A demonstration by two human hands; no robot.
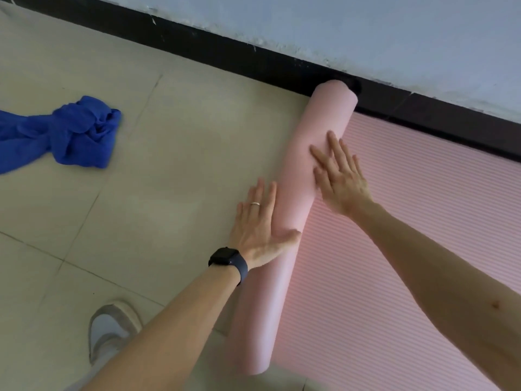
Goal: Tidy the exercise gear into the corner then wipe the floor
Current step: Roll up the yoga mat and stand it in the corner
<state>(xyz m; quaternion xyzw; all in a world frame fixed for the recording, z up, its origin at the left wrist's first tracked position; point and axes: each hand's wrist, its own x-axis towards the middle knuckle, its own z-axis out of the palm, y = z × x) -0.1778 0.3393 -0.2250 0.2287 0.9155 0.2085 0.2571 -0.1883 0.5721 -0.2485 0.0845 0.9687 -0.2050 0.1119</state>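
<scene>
A pink exercise mat [394, 235] lies ribbed side up on the tiled floor, partly rolled. Its rolled part [315, 136] runs from the wall's black skirting down toward me. My left hand [260, 221], with a ring and a dark watch on the wrist, rests flat against the roll's left side, thumb hooked over it. My right hand [341, 176] presses flat on top of the roll, fingers spread. A crumpled blue cloth [70, 131] lies on the floor at the left, apart from both hands.
A black skirting board [225, 52] runs along the pale blue wall [366, 32] behind the mat. My grey shoe [110, 328] stands on the beige floor tiles [155, 179] at the bottom left.
</scene>
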